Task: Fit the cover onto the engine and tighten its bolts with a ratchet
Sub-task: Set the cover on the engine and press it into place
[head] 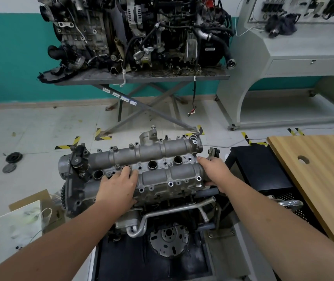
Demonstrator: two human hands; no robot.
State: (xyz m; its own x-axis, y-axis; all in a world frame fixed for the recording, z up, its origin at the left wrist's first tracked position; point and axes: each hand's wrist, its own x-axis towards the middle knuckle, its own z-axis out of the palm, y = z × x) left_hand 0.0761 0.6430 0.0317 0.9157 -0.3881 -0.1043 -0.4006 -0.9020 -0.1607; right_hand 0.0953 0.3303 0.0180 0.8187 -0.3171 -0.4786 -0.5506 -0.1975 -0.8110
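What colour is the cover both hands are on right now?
The cover is dull silver-grey bare metal with dark round holes, seen best in the head view.

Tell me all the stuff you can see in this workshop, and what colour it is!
cover: one, grey metal, lying on top of the near engine
near engine: one, grey and black, on the stand in front
far engine: one, dark with hoses, on a grey folding table by the green wall
wooden board: one, light brown with a hole, at right
grey cabinet: one, pale grey, at back right
round discs: two, dark, on the floor at left
cardboard: pale sheets, bottom left
left hand: one, flat on the cover
right hand: one, gripping the cover's right end
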